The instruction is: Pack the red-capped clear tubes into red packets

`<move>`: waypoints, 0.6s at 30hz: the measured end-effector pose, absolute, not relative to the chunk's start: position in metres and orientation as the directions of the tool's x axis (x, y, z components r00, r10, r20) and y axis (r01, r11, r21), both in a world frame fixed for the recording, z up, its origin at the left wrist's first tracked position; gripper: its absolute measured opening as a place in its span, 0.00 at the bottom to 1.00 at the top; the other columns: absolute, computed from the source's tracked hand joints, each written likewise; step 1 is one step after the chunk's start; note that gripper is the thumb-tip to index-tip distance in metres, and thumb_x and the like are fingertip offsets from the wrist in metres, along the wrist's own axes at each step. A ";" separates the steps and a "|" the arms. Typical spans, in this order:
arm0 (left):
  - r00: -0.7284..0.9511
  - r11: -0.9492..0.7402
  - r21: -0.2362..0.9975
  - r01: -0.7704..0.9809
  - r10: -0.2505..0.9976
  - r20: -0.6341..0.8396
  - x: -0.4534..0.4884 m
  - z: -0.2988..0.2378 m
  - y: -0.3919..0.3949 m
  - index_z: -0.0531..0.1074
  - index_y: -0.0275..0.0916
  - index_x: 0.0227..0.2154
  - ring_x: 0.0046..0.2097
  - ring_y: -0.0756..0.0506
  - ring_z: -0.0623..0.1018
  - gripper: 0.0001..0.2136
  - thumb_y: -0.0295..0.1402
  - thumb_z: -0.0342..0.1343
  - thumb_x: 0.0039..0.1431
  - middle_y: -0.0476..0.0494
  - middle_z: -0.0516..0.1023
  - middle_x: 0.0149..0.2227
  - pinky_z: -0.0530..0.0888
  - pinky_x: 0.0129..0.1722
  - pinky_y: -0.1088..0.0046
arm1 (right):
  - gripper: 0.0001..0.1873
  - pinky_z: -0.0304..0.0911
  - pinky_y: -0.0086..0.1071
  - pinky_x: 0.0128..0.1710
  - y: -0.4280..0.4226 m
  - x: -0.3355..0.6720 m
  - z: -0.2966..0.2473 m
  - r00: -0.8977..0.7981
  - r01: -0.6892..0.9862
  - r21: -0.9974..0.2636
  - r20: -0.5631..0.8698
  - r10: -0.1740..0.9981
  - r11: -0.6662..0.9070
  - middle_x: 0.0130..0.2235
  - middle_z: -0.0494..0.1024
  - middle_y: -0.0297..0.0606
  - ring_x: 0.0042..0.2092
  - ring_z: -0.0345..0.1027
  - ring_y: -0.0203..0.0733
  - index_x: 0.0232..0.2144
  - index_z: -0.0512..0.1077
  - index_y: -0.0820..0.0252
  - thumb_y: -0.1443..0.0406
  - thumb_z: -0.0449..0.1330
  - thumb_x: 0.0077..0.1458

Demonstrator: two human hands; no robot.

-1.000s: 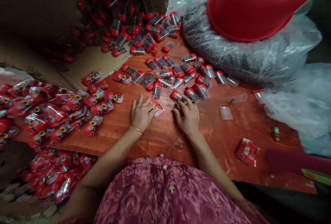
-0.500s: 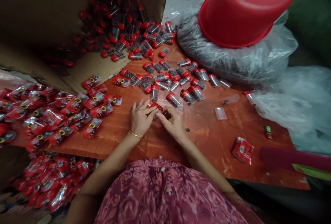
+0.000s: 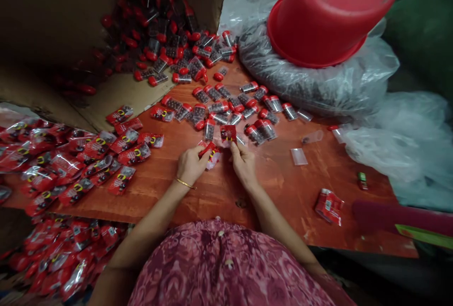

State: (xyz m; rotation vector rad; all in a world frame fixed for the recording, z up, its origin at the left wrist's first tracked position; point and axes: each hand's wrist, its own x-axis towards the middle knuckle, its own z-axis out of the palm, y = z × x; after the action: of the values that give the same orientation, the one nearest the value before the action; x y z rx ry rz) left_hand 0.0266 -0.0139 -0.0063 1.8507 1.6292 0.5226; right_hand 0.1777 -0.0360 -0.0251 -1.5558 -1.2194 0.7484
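My left hand (image 3: 190,165) is closed on a red printed plastic packet (image 3: 211,153) just above the red-brown table (image 3: 283,188). My right hand (image 3: 242,162) pinches a small red packet or label (image 3: 228,133) and holds it upright beside the left hand. Just beyond both hands lie several small clear vials with red caps (image 3: 226,108), filled with dark contents. What is inside the packets in my hands I cannot make out.
Many filled red packets (image 3: 71,160) are heaped at the left, with more below the table edge (image 3: 56,254). A cardboard box (image 3: 106,37) spills vials. A red bucket (image 3: 329,13) rests on a plastic bag of dark goods (image 3: 318,84). Loose packets (image 3: 328,206) (image 3: 299,156) lie at the right.
Both hands were flat on the table by a packet a second ago. They came together, closed on packets and lifted slightly. The right hand now holds a red piece upright.
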 end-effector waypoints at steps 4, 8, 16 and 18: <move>0.242 -0.235 0.525 0.818 0.969 0.056 0.029 0.004 -0.014 0.72 0.37 0.44 0.42 0.42 0.75 0.15 0.36 0.48 0.56 0.35 0.76 0.45 0.68 0.41 0.68 | 0.19 0.48 0.28 0.21 -0.032 0.183 -0.027 0.331 0.252 -0.968 0.069 0.941 -0.018 0.15 0.58 0.27 0.20 0.50 0.32 0.15 0.60 0.58 0.55 0.51 0.53; 0.207 -0.285 0.503 0.816 0.956 0.206 0.030 0.012 -0.015 0.68 0.38 0.49 0.48 0.40 0.71 0.19 0.38 0.48 0.56 0.35 0.64 0.58 0.65 0.48 0.62 | 0.21 0.46 0.27 0.21 -0.035 0.181 -0.028 0.375 0.265 -0.964 0.094 0.922 -0.010 0.15 0.55 0.26 0.20 0.48 0.31 0.15 0.55 0.57 0.54 0.50 0.53; 0.134 0.163 0.976 0.142 0.974 -0.182 0.041 0.016 -0.021 0.75 0.36 0.24 0.24 0.50 0.71 0.17 0.47 0.57 0.47 0.46 0.75 0.22 0.67 0.27 0.74 | 0.16 0.51 0.28 0.23 -0.043 0.165 -0.010 0.253 0.276 -0.957 0.159 0.954 0.086 0.18 0.58 0.28 0.21 0.51 0.32 0.18 0.61 0.58 0.58 0.50 0.55; 0.109 0.332 0.939 -0.089 0.940 -0.323 0.046 0.015 -0.020 0.74 0.35 0.22 0.21 0.53 0.67 0.17 0.47 0.61 0.41 0.50 0.72 0.19 0.64 0.22 0.77 | 0.16 0.53 0.28 0.23 -0.046 0.159 -0.008 0.221 0.263 -0.961 0.152 0.963 0.091 0.18 0.60 0.29 0.21 0.52 0.33 0.19 0.62 0.58 0.58 0.50 0.55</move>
State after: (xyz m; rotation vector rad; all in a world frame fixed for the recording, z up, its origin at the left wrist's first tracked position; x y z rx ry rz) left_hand 0.0464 -0.0201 0.0150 0.9298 1.2058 0.9454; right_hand 0.1593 -0.0458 -0.0083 -1.3996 -1.2596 0.8091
